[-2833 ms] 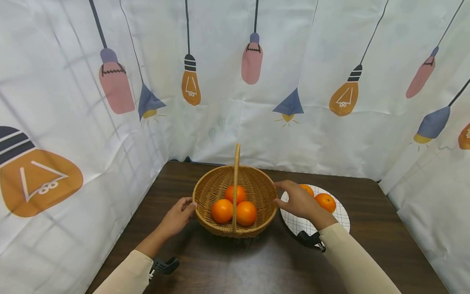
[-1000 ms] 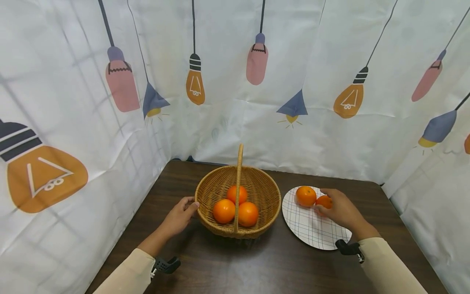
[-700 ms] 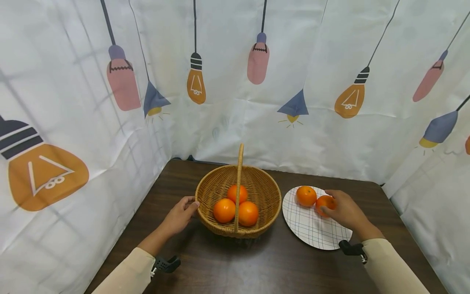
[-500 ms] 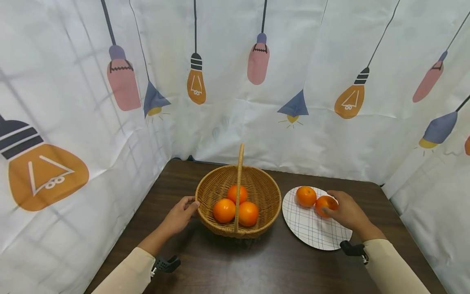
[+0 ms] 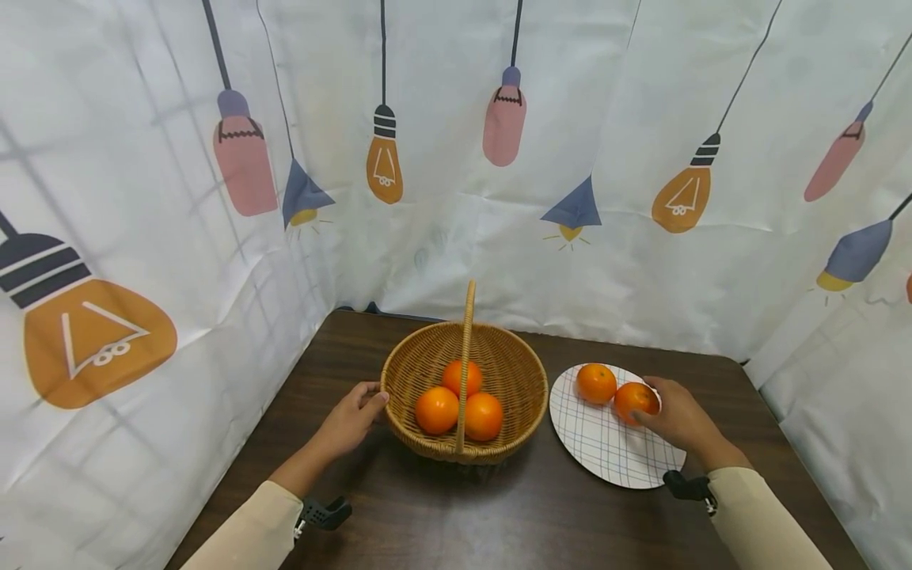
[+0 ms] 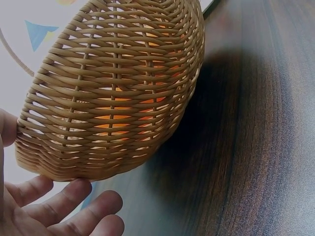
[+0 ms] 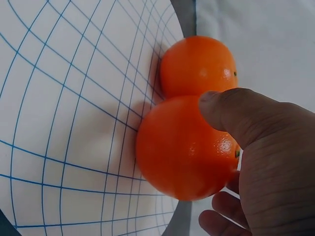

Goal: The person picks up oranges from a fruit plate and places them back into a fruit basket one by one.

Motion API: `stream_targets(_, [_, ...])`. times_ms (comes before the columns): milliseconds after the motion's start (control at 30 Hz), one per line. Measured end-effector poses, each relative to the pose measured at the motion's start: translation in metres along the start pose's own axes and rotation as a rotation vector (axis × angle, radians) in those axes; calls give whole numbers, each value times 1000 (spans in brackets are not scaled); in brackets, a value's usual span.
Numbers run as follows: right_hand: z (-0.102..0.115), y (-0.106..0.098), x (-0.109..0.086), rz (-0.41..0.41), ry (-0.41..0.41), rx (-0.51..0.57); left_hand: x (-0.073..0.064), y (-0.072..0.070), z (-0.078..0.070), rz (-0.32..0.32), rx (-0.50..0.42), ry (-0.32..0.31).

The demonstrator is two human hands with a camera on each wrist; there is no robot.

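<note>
Wicker basket (image 5: 510, 369), glossy oranges (image 7: 184, 152), smooth plate (image 5: 597, 451) (perhaps plastic), wood-grain table (image 5: 470, 518)

"What's under the left grip (image 5: 349, 419)?"

"A dark wood-grain table (image 5: 456, 530), with a soft sheen of light on its near part."

"And beyond that grip?"

"A creased white back cloth (image 5: 627, 285) printed with hanging lamps (image 5: 572, 207) and bulbs (image 5: 682, 198) (pink, blue, orange)."

"To its left?"

"Another white cloth (image 5: 142, 467), crossed by faint grey lines. More hangs right of the right grip (image 5: 680, 419)."
</note>
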State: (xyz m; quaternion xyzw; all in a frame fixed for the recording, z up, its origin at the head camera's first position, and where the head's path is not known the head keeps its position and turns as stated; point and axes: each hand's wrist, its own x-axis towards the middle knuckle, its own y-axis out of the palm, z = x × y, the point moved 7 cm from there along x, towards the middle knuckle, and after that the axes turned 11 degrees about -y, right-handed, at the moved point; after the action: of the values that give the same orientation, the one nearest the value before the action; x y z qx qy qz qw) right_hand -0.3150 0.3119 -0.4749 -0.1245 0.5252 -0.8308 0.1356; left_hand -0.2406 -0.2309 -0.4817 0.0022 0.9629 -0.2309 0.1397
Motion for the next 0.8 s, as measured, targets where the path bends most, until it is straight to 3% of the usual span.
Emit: stream_targets(800, [-15, 12, -1, 26, 32, 62, -1, 0, 1, -8, -15, 5])
